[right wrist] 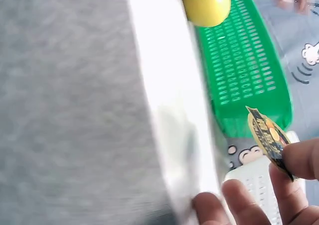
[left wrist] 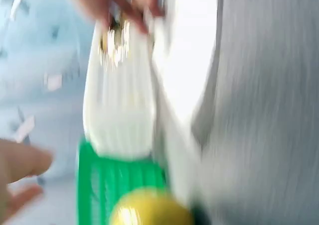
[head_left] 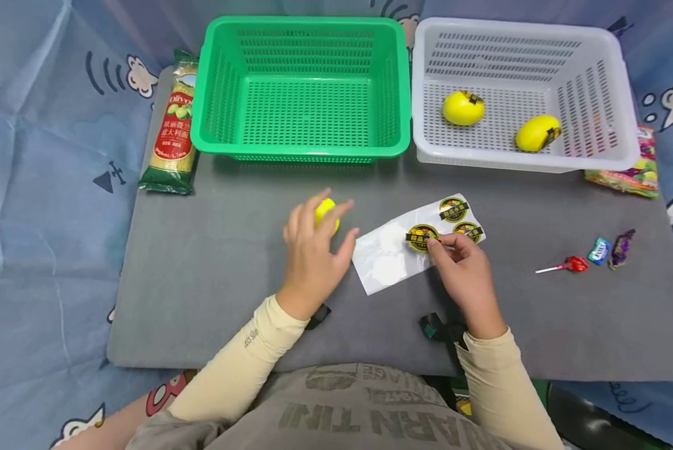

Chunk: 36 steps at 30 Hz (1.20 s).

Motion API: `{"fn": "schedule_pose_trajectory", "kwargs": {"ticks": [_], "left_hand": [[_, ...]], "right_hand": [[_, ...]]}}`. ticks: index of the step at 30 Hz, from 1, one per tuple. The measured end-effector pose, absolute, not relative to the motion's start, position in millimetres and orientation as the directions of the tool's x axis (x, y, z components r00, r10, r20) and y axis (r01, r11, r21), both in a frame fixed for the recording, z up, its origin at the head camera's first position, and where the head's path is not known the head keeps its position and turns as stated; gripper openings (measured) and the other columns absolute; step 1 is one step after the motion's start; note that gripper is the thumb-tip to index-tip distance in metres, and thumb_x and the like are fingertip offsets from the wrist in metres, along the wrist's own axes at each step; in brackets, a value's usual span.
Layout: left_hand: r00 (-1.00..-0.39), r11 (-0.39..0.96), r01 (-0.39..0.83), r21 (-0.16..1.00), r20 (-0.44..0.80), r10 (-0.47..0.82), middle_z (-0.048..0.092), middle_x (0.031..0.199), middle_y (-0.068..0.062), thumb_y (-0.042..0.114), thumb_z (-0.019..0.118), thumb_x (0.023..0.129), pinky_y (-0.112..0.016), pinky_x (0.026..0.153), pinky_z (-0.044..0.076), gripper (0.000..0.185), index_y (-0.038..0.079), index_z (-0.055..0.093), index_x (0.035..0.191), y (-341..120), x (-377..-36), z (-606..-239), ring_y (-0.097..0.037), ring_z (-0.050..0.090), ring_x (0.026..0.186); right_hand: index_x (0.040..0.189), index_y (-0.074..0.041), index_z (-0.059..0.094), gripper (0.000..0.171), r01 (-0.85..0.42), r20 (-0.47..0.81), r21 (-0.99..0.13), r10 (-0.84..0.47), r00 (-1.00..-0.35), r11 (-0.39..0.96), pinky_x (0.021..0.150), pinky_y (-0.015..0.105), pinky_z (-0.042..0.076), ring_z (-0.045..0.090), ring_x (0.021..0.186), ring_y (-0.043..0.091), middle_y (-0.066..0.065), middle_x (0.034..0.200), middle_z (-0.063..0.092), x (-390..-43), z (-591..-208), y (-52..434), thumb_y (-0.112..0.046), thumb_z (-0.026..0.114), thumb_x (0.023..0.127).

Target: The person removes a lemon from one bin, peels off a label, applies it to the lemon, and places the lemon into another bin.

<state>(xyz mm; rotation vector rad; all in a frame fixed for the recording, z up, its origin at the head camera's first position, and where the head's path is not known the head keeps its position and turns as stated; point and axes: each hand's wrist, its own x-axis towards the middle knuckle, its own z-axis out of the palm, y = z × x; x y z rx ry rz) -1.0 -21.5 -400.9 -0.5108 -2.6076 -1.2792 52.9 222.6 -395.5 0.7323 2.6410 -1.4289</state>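
A yellow lemon (head_left: 326, 211) lies on the grey mat (head_left: 212, 275). My left hand (head_left: 336, 222) is over it with fingers spread and loosely bent, fingertips at the fruit. In the blurred left wrist view those fingers (left wrist: 20, 170) stand apart from the lemon (left wrist: 149, 210). My right hand (head_left: 435, 245) pinches a round black-and-gold sticker (head_left: 423, 237) at the white backing sheet (head_left: 387, 262), which carries two more stickers (head_left: 453, 209). In the right wrist view the sticker (right wrist: 268, 134) is lifted, pinched by the right hand (right wrist: 289, 172).
An empty green basket (head_left: 303, 150) stands at the back, beside a white basket (head_left: 426, 94) holding two stickered lemons (head_left: 463, 107). A pasta packet (head_left: 173, 125) lies at the left. A snack bag (head_left: 629, 175), a lollipop (head_left: 567, 265) and wrapped sweets (head_left: 609, 249) lie at the right.
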Motion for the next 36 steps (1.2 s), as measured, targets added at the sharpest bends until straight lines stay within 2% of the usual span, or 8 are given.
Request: {"fn": "schedule_pose_trajectory", "kwargs": {"ticks": [3,6,12,16,19,24,29,36], "left_hand": [[-0.969,0.653,0.222,0.724,0.092,0.228,0.052,0.149,-0.018,0.032,0.086,0.091,-0.055,0.106,0.034,0.07,0.02,0.056,0.154,-43,-20,-404,-0.04,0.042,0.13],[-0.953,0.674,0.161,0.721,-0.063,0.295,0.057,0.142,-0.017,0.031,0.089,0.088,-0.051,0.104,0.036,0.079,0.022,0.053,0.157,-53,-31,-411,-0.038,0.043,0.126],[-0.932,0.3,0.054,0.952,-0.059,0.357,0.049,0.14,-0.014,0.003,0.09,0.083,-0.035,0.094,0.056,0.077,0.015,0.057,0.152,-43,-26,-421,-0.029,0.062,0.107],[-0.912,0.021,-0.064,0.998,-0.067,0.405,0.04,0.146,-0.012,-0.006,0.091,0.079,-0.037,0.087,0.061,0.087,0.01,0.052,0.155,-36,-17,-421,-0.028,0.066,0.104],[-0.908,-0.056,-0.056,0.997,-0.028,0.417,0.039,0.148,-0.012,-0.003,0.087,0.086,-0.036,0.087,0.061,0.078,0.009,0.052,0.155,-35,-13,-422,-0.028,0.065,0.107],[-0.914,-0.108,0.055,0.993,0.093,0.394,0.043,0.148,-0.017,-0.002,0.059,0.107,-0.034,0.094,0.056,0.043,-0.002,0.055,0.15,-37,-12,-425,-0.026,0.059,0.121],[-0.93,-0.266,-0.015,0.964,0.085,0.358,0.048,0.144,-0.016,-0.009,0.054,0.106,-0.03,0.092,0.055,0.041,-0.01,0.049,0.147,-38,-9,-422,-0.018,0.064,0.115],[-0.902,-0.504,-0.24,0.83,0.002,0.432,0.045,0.143,-0.013,0.029,0.07,0.103,-0.032,0.088,0.056,0.067,0.003,0.036,0.154,-42,-4,-406,-0.018,0.064,0.11]], "right_hand": [[0.11,-0.001,0.073,0.03,0.415,-0.272,-0.792,0.35,-0.896,0.448,0.073,0.023,0.046,0.061,0.086,0.002,-0.009,0.094,0.071,50,-389,219,-0.031,0.07,0.103],[0.111,0.001,0.073,0.029,0.372,-0.282,-0.842,0.271,-0.921,0.39,0.08,0.023,0.047,0.061,0.094,0.004,-0.007,0.099,0.072,40,-381,206,-0.027,0.07,0.104],[0.111,0.004,0.069,0.029,0.408,-0.395,-0.898,0.104,-0.913,0.166,0.094,0.033,0.049,0.061,0.112,0.022,0.003,0.116,0.069,22,-368,166,-0.025,0.07,0.105],[0.103,0.003,0.07,0.029,0.364,-0.355,-0.909,0.083,-0.931,0.201,0.097,0.037,0.047,0.058,0.121,0.021,0.007,0.133,0.066,18,-371,151,-0.025,0.072,0.103],[0.098,0.004,0.07,0.029,0.323,-0.309,-0.916,0.097,-0.946,0.238,0.097,0.036,0.048,0.059,0.117,0.02,0.008,0.133,0.067,18,-374,147,-0.025,0.073,0.103],[0.094,0.004,0.07,0.027,0.295,-0.276,-0.925,0.11,-0.955,0.241,0.094,0.031,0.052,0.061,0.114,0.017,0.008,0.129,0.067,18,-376,143,-0.021,0.075,0.101],[0.093,0.002,0.064,0.027,0.299,-0.285,-0.933,0.096,-0.954,0.201,0.091,0.027,0.053,0.062,0.114,0.016,0.01,0.131,0.066,18,-377,142,-0.02,0.077,0.1],[0.11,-0.007,0.053,0.016,0.378,-0.37,-0.919,-0.082,-0.925,-0.111,0.093,0.032,0.051,0.064,0.104,0.016,0.004,0.116,0.066,22,-377,152,-0.008,0.067,0.103]]}}
